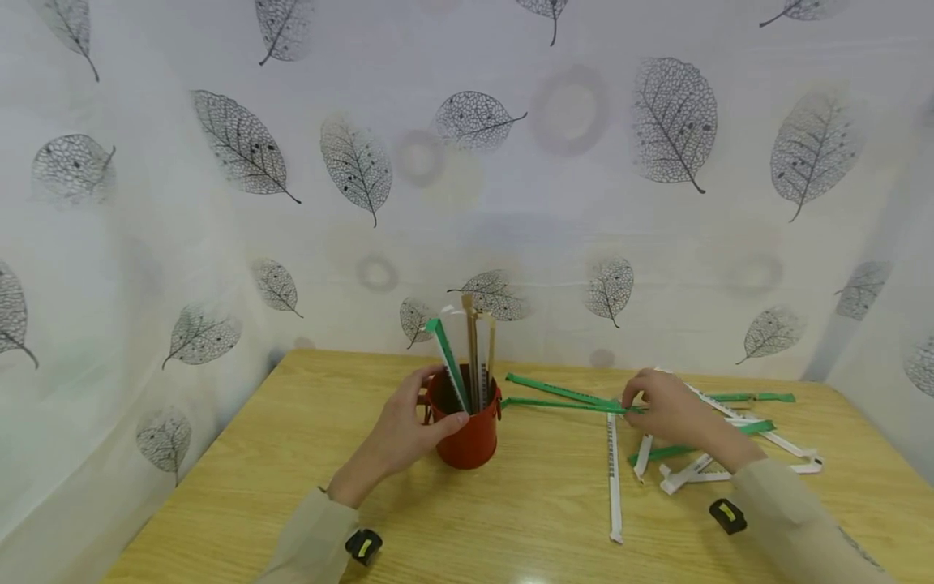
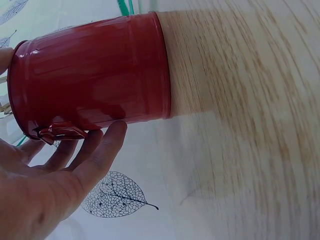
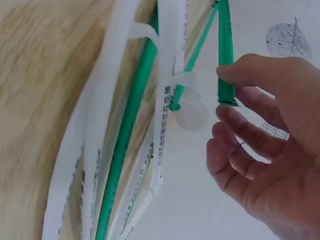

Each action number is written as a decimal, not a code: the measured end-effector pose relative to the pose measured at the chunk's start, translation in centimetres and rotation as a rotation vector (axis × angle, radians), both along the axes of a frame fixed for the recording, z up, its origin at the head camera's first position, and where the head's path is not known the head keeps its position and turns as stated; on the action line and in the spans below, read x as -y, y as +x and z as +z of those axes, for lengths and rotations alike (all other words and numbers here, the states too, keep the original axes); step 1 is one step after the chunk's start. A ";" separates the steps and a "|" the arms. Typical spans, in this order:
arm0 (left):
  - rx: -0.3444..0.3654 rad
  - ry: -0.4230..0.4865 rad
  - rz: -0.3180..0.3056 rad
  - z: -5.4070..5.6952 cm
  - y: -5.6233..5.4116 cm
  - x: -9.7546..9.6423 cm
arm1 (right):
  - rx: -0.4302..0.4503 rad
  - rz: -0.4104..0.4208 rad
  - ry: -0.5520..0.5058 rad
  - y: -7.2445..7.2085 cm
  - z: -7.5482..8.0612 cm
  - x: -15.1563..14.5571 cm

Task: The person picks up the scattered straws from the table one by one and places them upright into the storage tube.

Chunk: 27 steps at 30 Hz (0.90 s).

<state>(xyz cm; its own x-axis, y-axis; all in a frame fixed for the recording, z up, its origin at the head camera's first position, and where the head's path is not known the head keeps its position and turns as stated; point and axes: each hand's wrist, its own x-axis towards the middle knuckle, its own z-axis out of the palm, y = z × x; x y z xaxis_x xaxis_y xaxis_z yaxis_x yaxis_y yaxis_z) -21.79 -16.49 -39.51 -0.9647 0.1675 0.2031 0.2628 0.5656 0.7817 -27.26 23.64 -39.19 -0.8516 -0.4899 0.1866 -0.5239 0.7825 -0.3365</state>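
My left hand holds the red metal bucket from its left side, thumb along the near rim. In the left wrist view the fingers lie by the bucket's small side handle. Upright in the bucket lean a green-and-white wrapped stick and several brown and white slim sticks. Over at the right, my right hand pinches the end of a slim green paper-wrapped stick between thumb and fingers. In the head view, two green wrapped sticks run from this hand toward the bucket.
A loose pile of white and green wrapped sticks lies under and around the right forearm. One white wrapped stick points toward the near edge. The wooden table backs onto a leaf-patterned curtain.
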 end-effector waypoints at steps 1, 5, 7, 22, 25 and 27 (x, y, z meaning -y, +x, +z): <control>-0.001 -0.001 -0.001 0.0 0.0 0.0 | -0.017 -0.009 -0.015 0.2 0.2 -0.2; 0.001 0.002 -0.002 0.2 0.0 0.1 | -0.155 -0.024 -0.109 0.8 0.7 -1.0; 0.001 0.003 0.000 0.2 0.0 0.2 | -0.244 -0.013 -0.181 1.0 0.8 -1.3; 0.007 0.008 -0.002 0.0 0.0 0.4 | 0.035 0.028 0.003 1.4 0.1 -1.9; 0.012 0.008 -0.003 0.1 0.0 0.3 | 0.083 0.035 0.036 1.2 -0.8 -1.9; 0.015 0.007 -0.003 0.1 0.1 0.2 | 0.082 0.043 0.053 1.2 -1.2 -1.9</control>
<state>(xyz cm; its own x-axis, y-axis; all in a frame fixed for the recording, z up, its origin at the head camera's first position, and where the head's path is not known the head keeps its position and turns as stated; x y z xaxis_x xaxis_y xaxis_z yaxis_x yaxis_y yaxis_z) -21.73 -16.73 -39.41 -0.9672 0.1691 0.1897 0.2526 0.5594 0.7895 -26.08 25.51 -40.43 -0.8410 -0.5335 0.0901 -0.5296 0.7778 -0.3385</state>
